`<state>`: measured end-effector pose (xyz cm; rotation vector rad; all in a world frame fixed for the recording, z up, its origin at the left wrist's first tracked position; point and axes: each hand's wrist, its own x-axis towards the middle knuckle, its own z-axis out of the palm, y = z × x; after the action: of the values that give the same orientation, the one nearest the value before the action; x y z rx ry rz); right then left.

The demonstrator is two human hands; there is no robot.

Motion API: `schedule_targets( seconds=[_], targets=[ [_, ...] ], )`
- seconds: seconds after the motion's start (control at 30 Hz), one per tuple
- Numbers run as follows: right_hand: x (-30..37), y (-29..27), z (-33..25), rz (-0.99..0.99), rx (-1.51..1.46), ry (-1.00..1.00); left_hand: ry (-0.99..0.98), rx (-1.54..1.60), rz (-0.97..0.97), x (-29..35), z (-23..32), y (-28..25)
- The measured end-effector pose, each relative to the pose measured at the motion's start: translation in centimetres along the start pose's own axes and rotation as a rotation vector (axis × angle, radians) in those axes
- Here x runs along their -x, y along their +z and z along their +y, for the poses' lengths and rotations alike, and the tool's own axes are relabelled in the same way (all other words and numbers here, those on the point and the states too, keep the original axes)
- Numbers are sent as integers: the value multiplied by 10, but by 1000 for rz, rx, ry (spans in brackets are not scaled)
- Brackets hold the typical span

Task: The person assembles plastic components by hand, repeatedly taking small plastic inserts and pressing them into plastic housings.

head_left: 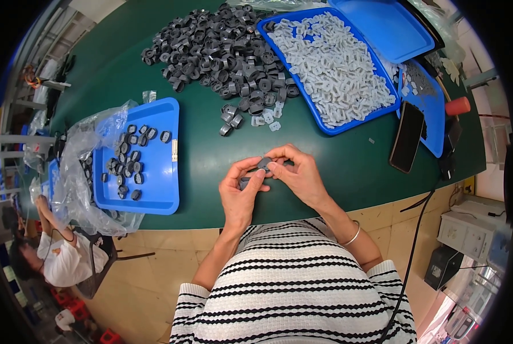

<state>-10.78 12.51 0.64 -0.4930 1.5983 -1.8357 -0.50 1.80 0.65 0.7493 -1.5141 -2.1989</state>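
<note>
Close together over the near part of the green table, both my hands are closed on a small dark grey plastic part [264, 164]. My left hand [240, 192] pinches it from the left, and a second dark grey part [244, 183] sits within its fingers. From the right, my right hand [300, 175] presses thumb and fingertips against the upper part. Beyond them rises a big heap of dark grey ring-shaped parts [222, 51], with a few loose ones [231, 119] at its near edge. Several small translucent white pieces [275, 126] lie beside those.
A blue tray [395, 104] full of white pieces stands at the far right. Another blue tray [163, 172] with several dark parts is on the left, beside a plastic bag [76, 172]. A phone [407, 137] lies at right. A person [67, 258] sits at far left.
</note>
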Motion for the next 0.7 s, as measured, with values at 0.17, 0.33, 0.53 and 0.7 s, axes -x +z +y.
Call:
schedule_targets(
  seconds=[0.17,0.33,0.53,0.7],
  targets=[
    [2,2,12,12,-48,4,-23,-70,9,6,-2,-1],
    [1,-3,19,-55,82,6,8,-128,21,7,-3,0],
    [2,-4,0,-153,230,-100,-83,-68,-21,-7,2,-17],
    [8,-8,-6,-135,545,-386,-172,-163,-137,-13,19,-17]
  ],
)
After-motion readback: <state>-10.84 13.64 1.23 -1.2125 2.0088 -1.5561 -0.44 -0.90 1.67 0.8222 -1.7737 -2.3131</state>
